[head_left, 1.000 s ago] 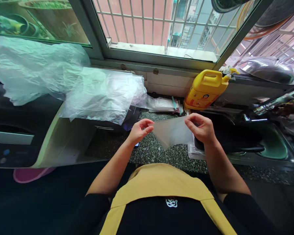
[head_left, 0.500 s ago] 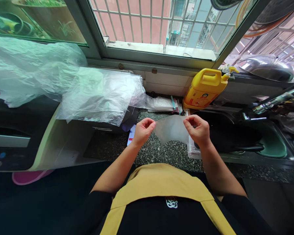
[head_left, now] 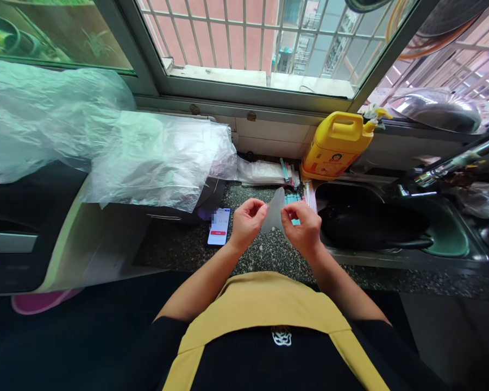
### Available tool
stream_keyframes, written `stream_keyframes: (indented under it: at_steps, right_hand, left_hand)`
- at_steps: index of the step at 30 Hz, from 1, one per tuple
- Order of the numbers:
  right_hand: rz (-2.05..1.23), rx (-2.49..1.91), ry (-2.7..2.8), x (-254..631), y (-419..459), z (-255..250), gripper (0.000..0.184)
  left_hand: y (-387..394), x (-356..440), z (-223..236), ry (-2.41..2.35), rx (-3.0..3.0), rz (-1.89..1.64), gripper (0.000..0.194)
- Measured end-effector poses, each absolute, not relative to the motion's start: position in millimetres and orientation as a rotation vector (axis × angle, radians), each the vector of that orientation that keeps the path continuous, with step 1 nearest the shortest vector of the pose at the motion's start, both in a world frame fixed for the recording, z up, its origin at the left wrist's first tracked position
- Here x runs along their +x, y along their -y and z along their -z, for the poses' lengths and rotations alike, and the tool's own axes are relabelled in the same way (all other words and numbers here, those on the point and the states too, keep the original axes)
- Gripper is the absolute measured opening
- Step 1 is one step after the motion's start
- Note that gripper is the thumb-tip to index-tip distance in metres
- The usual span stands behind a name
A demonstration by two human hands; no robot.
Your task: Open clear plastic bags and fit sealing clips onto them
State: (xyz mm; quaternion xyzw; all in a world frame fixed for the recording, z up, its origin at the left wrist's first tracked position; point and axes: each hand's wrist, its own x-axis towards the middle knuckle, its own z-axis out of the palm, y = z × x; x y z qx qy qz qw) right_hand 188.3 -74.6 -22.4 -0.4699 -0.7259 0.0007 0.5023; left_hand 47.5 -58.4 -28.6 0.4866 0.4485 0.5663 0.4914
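A thin, translucent plastic sheet point(head_left: 274, 213) hangs folded between my two hands, above the speckled counter. My left hand point(head_left: 248, 221) pinches its left edge between thumb and fingers. At the opposite edge, my right hand point(head_left: 303, 227) has thumb and fingers closed on the sheet. Behind the right hand, a group of teal strips point(head_left: 292, 199) lies on the counter, partly hidden by the fingers. A lit phone point(head_left: 219, 227) lies just left of my left hand.
Clear packets point(head_left: 264, 172) lie along the back wall beside a yellow pump jug point(head_left: 334, 145). Large plastic bags point(head_left: 158, 157) cover things at left. At right is a sink with a black pan point(head_left: 362, 225) in it. A barred window rises behind the counter.
My hands have come closer together, the right one moving left, and the stretched sheet has folded up between them. The phone and the teal strips now show; the clear packet beneath my right hand no longer does.
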Motion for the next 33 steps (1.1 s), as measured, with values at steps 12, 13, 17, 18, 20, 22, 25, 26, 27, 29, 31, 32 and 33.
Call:
stream_keyframes:
  at_steps: [12,13,17,18,20,22,25,26,27,29,31,32,33]
  right_hand:
    - [0.063,-1.099,1.814,174,78,24,0.010]
    - [0.073,-1.095,1.819,173,79,24,0.010]
    - [0.109,-1.099,1.833,171,80,25,0.008]
    - [0.108,-1.110,1.840,171,81,25,0.007]
    - [0.092,-1.139,1.853,171,81,26,0.007]
    - [0.065,-1.159,1.862,171,82,27,0.008]
    - [0.038,-1.159,1.866,171,83,28,0.010]
    - [0.045,-1.154,1.866,171,83,28,0.010]
    - [0.058,-1.149,1.865,171,83,28,0.011]
    - [0.088,-1.139,1.862,171,82,27,0.011]
    - [0.099,-1.120,1.854,171,82,27,0.013]
    - [0.097,-1.108,1.852,170,82,27,0.014]
    - [0.091,-1.097,1.852,170,82,27,0.014]
  left_hand:
    - [62,52,29,-1.124,1.372,-1.453,0.013]
    - [62,53,30,-1.118,1.370,-1.457,0.012]
    - [62,53,32,-1.099,1.362,-1.451,0.012]
    - [62,53,32,-1.097,1.360,-1.445,0.013]
    - [62,53,32,-1.099,1.356,-1.430,0.013]
    - [63,53,31,-1.098,1.353,-1.416,0.014]
    - [65,52,29,-1.079,1.352,-1.408,0.019]
    - [66,51,28,-1.066,1.356,-1.409,0.021]
    - [66,50,27,-1.049,1.364,-1.408,0.022]
    - [67,49,27,-1.009,1.394,-1.404,0.025]
    - [67,47,28,-0.982,1.440,-1.399,0.026]
    - [67,47,29,-0.979,1.465,-1.400,0.024]
    - [66,46,30,-0.985,1.489,-1.405,0.022]
